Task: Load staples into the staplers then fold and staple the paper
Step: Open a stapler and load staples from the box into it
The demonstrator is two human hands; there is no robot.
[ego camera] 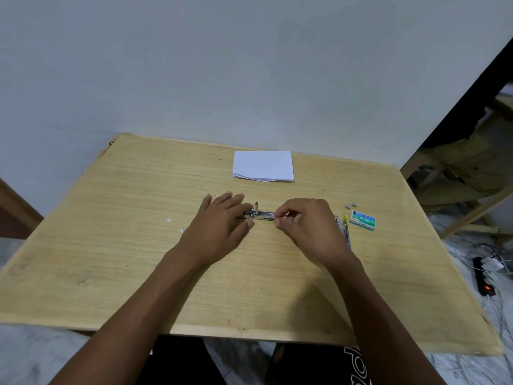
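A small metal stapler (262, 214) lies opened on the wooden table (138, 245), its staple channel facing up. My left hand (222, 220) holds its left end, thumb in front and fingers behind. My right hand (308, 226) pinches a small strip of staples (274, 216) at the channel's right end. A folded stack of white paper (263, 165) lies farther back near the wall. A green and blue staple box (362, 219) sits to the right, with two loose staple pieces (351, 205) behind it. A second stapler (343, 229) lies partly hidden behind my right wrist.
Two tiny white paper scraps (175, 225) lie left of my left hand. A wall rises right behind the table. On the floor at the right sit a black power strip (484, 276) with cables and a wooden frame (472, 215).
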